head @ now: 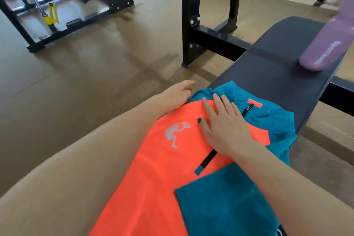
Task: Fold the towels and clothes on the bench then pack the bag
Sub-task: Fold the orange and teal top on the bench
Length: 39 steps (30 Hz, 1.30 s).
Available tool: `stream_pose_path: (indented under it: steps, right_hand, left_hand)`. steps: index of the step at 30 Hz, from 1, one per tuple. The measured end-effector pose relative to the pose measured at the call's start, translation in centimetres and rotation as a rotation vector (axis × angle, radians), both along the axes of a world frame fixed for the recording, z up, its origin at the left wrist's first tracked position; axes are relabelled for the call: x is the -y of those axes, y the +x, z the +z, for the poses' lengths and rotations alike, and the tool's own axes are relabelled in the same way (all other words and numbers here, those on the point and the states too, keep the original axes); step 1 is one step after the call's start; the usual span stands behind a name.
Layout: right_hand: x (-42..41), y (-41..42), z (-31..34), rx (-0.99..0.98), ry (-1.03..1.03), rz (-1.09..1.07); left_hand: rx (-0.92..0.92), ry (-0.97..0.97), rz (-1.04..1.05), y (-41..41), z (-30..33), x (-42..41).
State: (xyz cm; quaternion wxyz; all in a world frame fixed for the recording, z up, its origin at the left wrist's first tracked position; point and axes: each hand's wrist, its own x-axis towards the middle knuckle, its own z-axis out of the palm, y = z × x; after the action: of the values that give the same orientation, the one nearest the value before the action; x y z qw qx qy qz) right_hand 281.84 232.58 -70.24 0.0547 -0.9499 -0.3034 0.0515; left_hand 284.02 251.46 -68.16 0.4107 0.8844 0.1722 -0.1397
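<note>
Orange-and-teal zip-neck sports shirt (162, 168) is lying spread along the dark padded tabletop (268, 71), its teal collar end pointing up the pad. On the shirt, the right hand (224, 128) is pressing flat, fingers straight and slightly spread, just beside the short black zip and near the grey printed figure on the chest. At the shirt's left edge, beyond the collar corner, the left hand (178, 94) is resting with its grip loose and fingers relaxed, clamped on nothing. Well beyond the shirt, a purple rolled mat (325, 48) is lying across the far end of the tabletop.
</note>
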Motion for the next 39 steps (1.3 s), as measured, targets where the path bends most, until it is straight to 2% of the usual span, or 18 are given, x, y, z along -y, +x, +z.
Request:
stream_pose_path:
  steps: [2,9,16,22,25,29,35,39]
  right_hand:
    - [-0.3,0.2,-0.4,0.005,0.008,0.010]
    - [0.2,0.6,-0.4,-0.015,0.016,0.050]
    - [0.0,0.9,0.0,-0.035,-0.015,0.052]
    - [-0.1,1.1,0.3,-0.037,-0.054,0.053]
    - [0.0,1.3,0.3,-0.059,-0.071,0.051]
    - [0.1,1.5,0.6,-0.094,-0.057,0.056]
    - [-0.1,1.1,1.2,-0.115,-0.019,0.043]
    - [0.0,0.0,3.5,-0.010,0.069,0.060]
  left_hand:
    - [-0.025,-0.034,-0.040,1.8,-0.3,0.7]
    - [-0.112,0.149,-0.124,4.1,-0.8,0.5]
    - [0.052,0.367,-0.277,2.4,1.2,-2.2]
    - [0.072,0.644,-0.552,-2.0,5.3,-4.0]
    - [0.038,0.858,-0.619,-4.6,7.7,-4.1]
    - [0.013,1.008,-0.621,-8.3,9.9,-3.1]
    - [-0.045,1.015,-0.529,-15.4,10.3,2.0]
    - [-0.050,1.014,-0.519,-19.3,7.5,5.2]
